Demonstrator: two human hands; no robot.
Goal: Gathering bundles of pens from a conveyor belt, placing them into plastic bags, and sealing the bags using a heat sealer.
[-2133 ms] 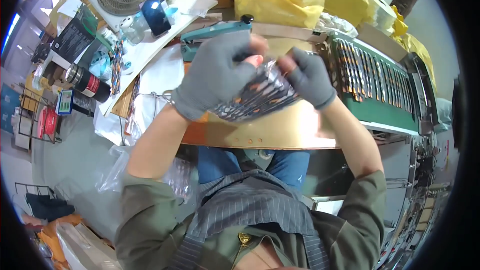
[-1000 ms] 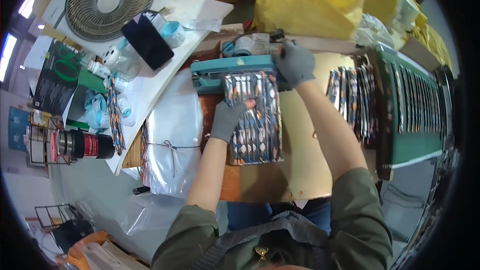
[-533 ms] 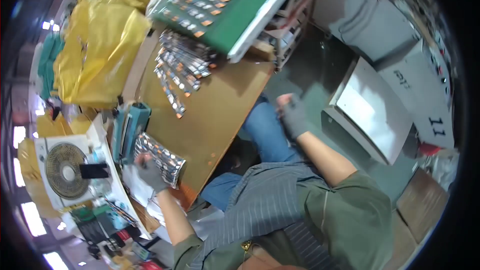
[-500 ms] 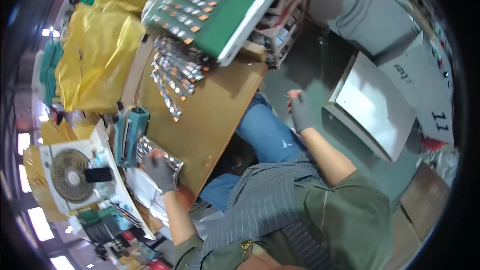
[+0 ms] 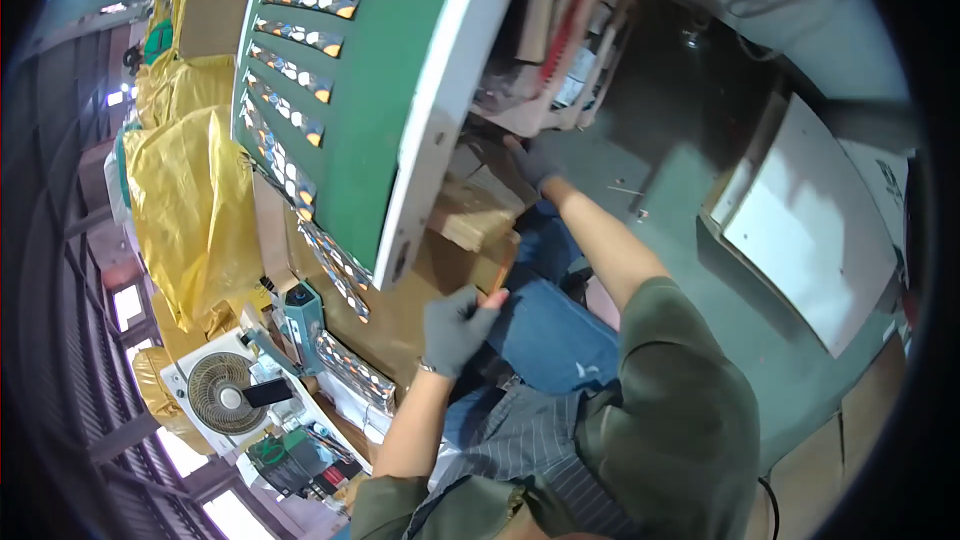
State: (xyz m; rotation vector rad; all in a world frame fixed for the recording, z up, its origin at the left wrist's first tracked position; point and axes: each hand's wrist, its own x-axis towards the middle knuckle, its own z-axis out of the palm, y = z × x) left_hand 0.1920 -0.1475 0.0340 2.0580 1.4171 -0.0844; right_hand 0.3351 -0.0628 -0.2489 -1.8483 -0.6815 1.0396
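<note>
Lying in a row at left, patterned packets [image 5: 298, 37] are covering part of the green belt [image 5: 390, 70]. The brown table [image 5: 385, 325] is sticking out below, and the gloved left hand [image 5: 455, 332] is sitting by its edge, thumb out, other fingers hidden. Right hand [image 5: 536, 162] is hanging beside the rack [image 5: 530, 118]; can't tell its fingers.

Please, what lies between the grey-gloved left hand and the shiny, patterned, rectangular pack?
In the head view, a strip of flat brown tabletop shows between the left hand and the pack.
</note>
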